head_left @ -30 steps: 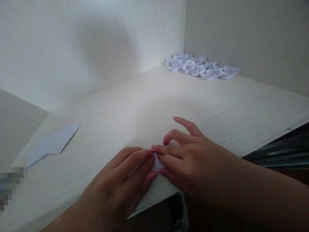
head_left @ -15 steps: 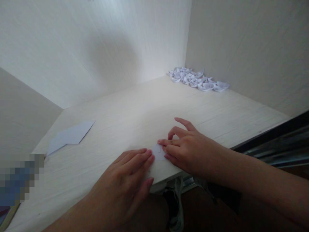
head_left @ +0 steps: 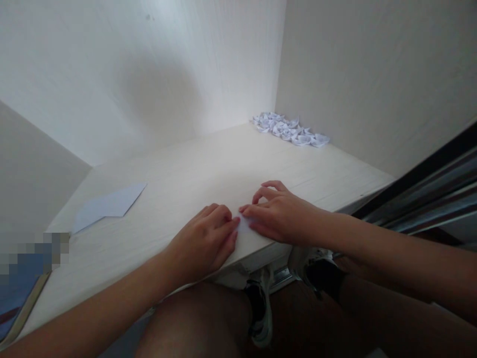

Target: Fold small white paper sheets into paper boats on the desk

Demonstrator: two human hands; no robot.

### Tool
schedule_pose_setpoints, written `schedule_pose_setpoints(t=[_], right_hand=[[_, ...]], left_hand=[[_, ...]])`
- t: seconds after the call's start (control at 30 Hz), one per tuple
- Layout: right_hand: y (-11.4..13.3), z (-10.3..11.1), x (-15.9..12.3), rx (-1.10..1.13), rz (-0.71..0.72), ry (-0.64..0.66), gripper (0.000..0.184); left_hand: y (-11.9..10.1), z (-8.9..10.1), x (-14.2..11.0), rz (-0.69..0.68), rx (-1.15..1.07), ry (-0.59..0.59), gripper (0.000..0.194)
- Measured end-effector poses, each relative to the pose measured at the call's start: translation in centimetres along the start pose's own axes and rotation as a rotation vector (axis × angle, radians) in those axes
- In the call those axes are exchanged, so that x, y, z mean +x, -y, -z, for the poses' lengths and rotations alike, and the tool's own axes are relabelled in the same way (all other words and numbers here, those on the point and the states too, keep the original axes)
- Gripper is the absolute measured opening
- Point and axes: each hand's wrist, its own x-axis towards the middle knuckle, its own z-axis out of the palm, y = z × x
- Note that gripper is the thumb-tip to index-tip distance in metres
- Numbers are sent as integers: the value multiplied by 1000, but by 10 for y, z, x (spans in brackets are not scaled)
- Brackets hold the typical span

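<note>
A small folded piece of white paper (head_left: 244, 224) lies near the front edge of the pale surface, partly covered by my fingers. My left hand (head_left: 208, 236) grips its left side, with the fingers curled and pressed together. At the paper's right side, my right hand (head_left: 276, 211) pinches with thumb and forefinger while its other fingers arch above the surface. The exact folds are hidden under the fingertips.
Several folded paper boats (head_left: 288, 129) are heaped in the far right corner against the walls. Flat white paper sheets (head_left: 112, 201) rest on the left of the white surface (head_left: 179, 169). Below the front edge are my legs and shoes (head_left: 261, 308).
My left hand has curled its fingers and now grips the paper's left edge instead of lying flatter beside it. The right hand's fingers have drawn in. The view has shifted slightly.
</note>
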Motion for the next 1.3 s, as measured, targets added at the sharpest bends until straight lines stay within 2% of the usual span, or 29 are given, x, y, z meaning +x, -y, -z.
schedule_pose_setpoints(t=[0.13, 0.27, 0.37, 0.53, 0.67, 0.77, 0.9, 1.07, 1.2, 1.3], right_hand=[[-2, 0, -5, 244, -105, -45, 32], [9, 6, 0, 403, -413, -88, 30], [16, 9, 11, 504, -609, -78, 37], [12, 11, 29, 531, -722, -1, 40], [7, 17, 38, 483, -756, 116, 30], [8, 20, 43, 466, -773, 145, 20], [13, 17, 45, 439, -768, 72, 9], [22, 9, 37, 500, -772, -53, 14], [27, 3, 21, 502, -671, -167, 14], [26, 2, 10, 505, -634, -191, 14]], left_hand=[[-9, -3, -6, 1, -77, -42, 28], [-20, -3, -9, 3, -153, -25, 31], [-23, -2, -8, 27, -204, -5, 35], [-22, -2, -7, 59, -245, 21, 39], [-23, -2, -8, 72, -255, 42, 34], [-22, -2, -8, 64, -228, 47, 34], [-20, -3, -7, 57, -217, 33, 31], [-20, -4, -9, 90, -260, 11, 35], [-21, -4, -9, 88, -248, -1, 40], [-22, -4, -8, 89, -210, 8, 38]])
